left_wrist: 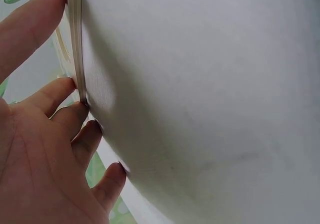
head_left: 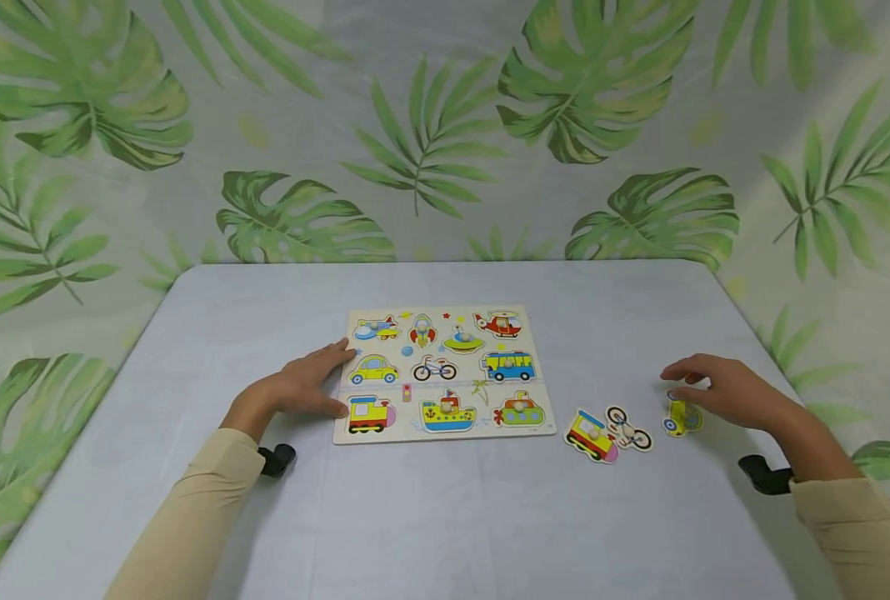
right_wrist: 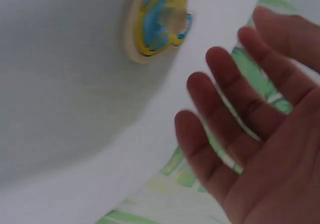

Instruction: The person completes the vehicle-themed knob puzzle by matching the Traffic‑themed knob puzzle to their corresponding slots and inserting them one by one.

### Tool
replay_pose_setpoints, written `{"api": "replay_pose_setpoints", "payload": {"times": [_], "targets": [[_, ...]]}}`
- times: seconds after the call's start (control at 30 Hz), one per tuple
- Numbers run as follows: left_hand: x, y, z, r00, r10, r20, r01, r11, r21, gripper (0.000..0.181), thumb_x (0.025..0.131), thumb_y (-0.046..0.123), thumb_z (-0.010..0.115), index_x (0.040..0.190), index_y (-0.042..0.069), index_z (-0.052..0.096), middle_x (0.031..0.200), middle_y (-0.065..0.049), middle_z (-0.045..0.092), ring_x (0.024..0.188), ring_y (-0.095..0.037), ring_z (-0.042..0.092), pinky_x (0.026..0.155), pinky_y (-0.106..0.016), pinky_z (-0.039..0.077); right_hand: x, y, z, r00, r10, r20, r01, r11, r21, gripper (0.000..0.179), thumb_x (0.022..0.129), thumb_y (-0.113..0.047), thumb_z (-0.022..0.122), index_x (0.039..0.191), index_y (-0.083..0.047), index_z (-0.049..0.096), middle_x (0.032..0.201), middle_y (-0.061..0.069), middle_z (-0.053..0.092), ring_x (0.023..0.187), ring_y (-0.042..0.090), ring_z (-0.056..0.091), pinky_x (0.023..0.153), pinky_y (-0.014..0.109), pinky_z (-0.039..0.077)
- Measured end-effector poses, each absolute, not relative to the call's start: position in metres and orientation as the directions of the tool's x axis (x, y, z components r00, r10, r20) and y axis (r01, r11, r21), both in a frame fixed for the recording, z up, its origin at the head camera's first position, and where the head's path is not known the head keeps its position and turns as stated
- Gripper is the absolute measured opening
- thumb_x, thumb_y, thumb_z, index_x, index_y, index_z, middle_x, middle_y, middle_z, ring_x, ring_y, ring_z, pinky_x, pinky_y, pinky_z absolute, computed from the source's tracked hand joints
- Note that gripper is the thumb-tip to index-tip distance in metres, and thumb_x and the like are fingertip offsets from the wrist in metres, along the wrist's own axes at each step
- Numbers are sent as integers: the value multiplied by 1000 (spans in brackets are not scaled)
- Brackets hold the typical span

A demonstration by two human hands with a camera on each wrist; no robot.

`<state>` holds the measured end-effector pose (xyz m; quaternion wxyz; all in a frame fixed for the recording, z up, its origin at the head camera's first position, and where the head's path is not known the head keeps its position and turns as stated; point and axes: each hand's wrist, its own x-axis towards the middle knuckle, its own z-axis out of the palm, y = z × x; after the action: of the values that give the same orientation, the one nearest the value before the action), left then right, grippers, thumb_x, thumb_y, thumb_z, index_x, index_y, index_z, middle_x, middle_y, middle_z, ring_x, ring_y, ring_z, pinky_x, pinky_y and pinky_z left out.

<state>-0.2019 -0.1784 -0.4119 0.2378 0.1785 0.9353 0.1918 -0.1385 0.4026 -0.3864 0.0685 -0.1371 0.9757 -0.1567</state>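
Note:
A wooden vehicle puzzle board (head_left: 415,387) lies flat on the table. My left hand (head_left: 306,385) rests at its left edge, fingers and thumb extended; in the left wrist view the fingertips (left_wrist: 75,109) meet the board's side. My right hand (head_left: 730,392) hovers over the yellow car piece (head_left: 682,417) at the right, fingers relaxed and holding nothing. The right wrist view shows that car piece (right_wrist: 157,24) with its knob, apart from the fingers (right_wrist: 197,104). Left of it lie the bicycle piece (head_left: 628,430) and the train piece (head_left: 592,436), side by side.
Knobbed pieces sit in the board, among them the helicopter (head_left: 499,324), the bus (head_left: 508,367) and the boat (head_left: 447,412). A pale cloth covers the table (head_left: 445,517). Behind it hangs a leaf-patterned curtain (head_left: 445,133).

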Motion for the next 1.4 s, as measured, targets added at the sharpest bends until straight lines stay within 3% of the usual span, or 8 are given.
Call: {"api": "replay_pose_setpoints", "payload": {"times": [0.27, 0.57, 0.73, 1.07, 1.4], "targets": [[-202, -178, -410, -822, 430, -373, 246, 859, 449, 94, 82, 31, 78, 158, 11, 26, 169, -13, 11, 154, -41, 13, 120, -66, 20, -122, 412, -399, -972, -177, -153, -127, 948, -291, 19, 89, -11, 66, 104, -1, 70, 88, 8, 70, 79, 24, 64, 65, 32, 48], [-203, -176, -417, -816, 441, -375, 255, 855, 451, 94, 82, 33, 78, 158, 13, 26, 168, -13, 12, 154, -41, 14, 120, -66, 20, -112, 419, -404, -979, -55, -195, 1, 960, -279, 27, 87, -32, 73, 94, -7, 74, 85, 5, 72, 74, 15, 57, 60, 28, 41], [-202, -176, -416, -815, 440, -376, 256, 857, 448, 94, 82, 32, 78, 158, 12, 26, 168, -13, 12, 154, -41, 14, 120, -66, 20, -113, 418, -408, -983, -56, -174, -2, 955, -295, 25, 87, -34, 74, 91, -9, 75, 82, 1, 72, 73, 13, 56, 60, 28, 40], [-201, -176, -411, -820, 425, -382, 244, 865, 439, 94, 82, 31, 78, 158, 12, 26, 169, -13, 11, 154, -42, 13, 120, -67, 20, -117, 411, -410, -983, -102, -152, -53, 953, -297, 18, 86, -18, 72, 95, -2, 72, 85, 8, 72, 76, 22, 64, 63, 30, 46], [-202, -176, -410, -820, 427, -381, 249, 865, 435, 95, 82, 34, 79, 158, 12, 26, 168, -14, 11, 154, -42, 13, 119, -67, 20, -114, 411, -420, -993, -70, -92, -33, 933, -358, 23, 83, -18, 75, 96, 1, 72, 99, 26, 63, 82, 33, 66, 58, 30, 47]]}}
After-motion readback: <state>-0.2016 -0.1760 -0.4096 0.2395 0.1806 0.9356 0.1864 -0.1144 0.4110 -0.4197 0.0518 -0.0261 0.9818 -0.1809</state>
